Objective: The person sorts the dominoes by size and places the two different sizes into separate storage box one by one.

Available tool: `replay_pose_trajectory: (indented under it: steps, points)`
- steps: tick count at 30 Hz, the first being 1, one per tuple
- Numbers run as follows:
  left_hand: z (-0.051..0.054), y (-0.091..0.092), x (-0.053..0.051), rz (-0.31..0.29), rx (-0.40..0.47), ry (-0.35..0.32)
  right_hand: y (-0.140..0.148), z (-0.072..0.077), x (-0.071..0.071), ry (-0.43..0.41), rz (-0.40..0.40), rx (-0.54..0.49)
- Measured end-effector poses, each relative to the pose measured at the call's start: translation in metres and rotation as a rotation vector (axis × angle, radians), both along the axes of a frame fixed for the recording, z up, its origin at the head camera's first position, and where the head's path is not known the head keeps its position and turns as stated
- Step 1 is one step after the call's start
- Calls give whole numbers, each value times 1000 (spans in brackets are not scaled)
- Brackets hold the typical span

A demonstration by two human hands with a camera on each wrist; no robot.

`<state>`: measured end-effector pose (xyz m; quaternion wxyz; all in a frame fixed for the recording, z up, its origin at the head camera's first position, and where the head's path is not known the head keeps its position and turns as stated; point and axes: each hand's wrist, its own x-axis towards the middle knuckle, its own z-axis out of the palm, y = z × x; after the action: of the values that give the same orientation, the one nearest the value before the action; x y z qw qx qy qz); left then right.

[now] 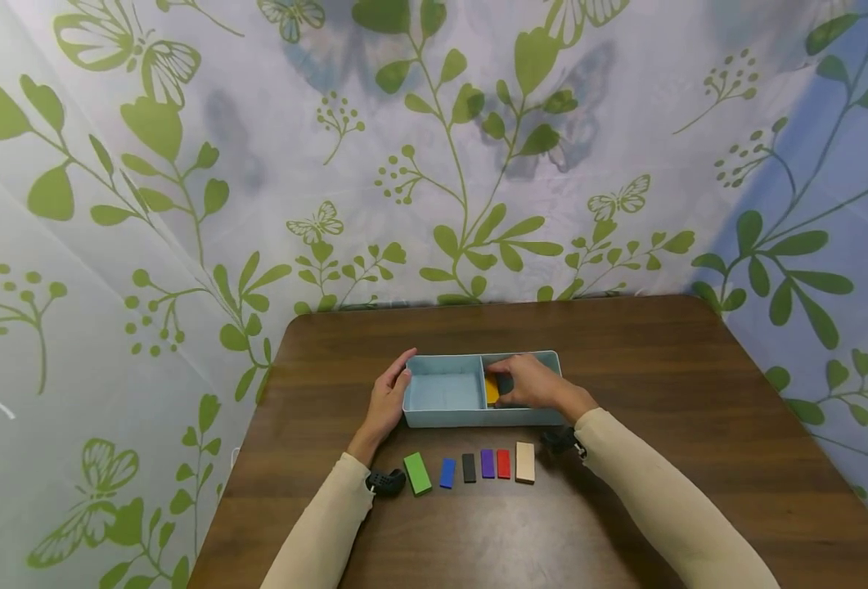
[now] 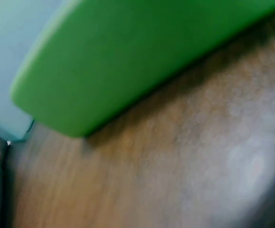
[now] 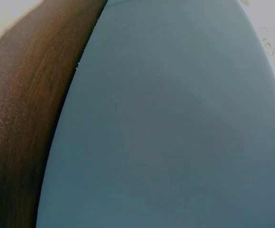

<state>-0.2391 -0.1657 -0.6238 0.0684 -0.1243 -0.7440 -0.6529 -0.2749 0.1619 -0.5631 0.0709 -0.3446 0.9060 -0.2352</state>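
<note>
A light blue divided box point(image 1: 444, 419) stands on the table. Against its left end wall rests my left hand point(image 1: 385, 404), fingers extended along the side and thumb at the rim. My right hand point(image 1: 529, 383) reaches into the right compartment and pinches a yellow block point(image 1: 492, 389) beside the divider. Part of that block is hidden by the fingers. The left wrist view has a green block point(image 2: 128, 57) close up, with neither hand on it. Only the box's outer wall point(image 3: 161, 118) fills most of the right wrist view.
In front of the box lies a row of blocks: green point(image 1: 417, 474), blue point(image 1: 447, 473), black point(image 1: 469, 468), purple point(image 1: 487, 463), red point(image 1: 503, 464) and pale wood-coloured point(image 1: 525, 463). The brown wooden table point(image 1: 647, 368) meets a leaf-patterned curtain point(image 1: 375, 188) at the back.
</note>
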Motion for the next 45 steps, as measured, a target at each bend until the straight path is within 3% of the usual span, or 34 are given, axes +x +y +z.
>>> replay_pose_trajectory:
  steps: [10, 22, 30, 45]
  points:
    - [3, -2, -4, -3, -30, -4, 10, 8, 3, -58, -77, -62]
    - [9, -2, -9, -3, 1, -28, 19, 26, 8, -126, -131, -115]
    - [12, -4, -13, -12, -19, -29, 25, 39, 11, -112, -129, -158]
    - [17, -7, -21, -21, -18, -43, 39, 64, 30, -135, -128, -241]
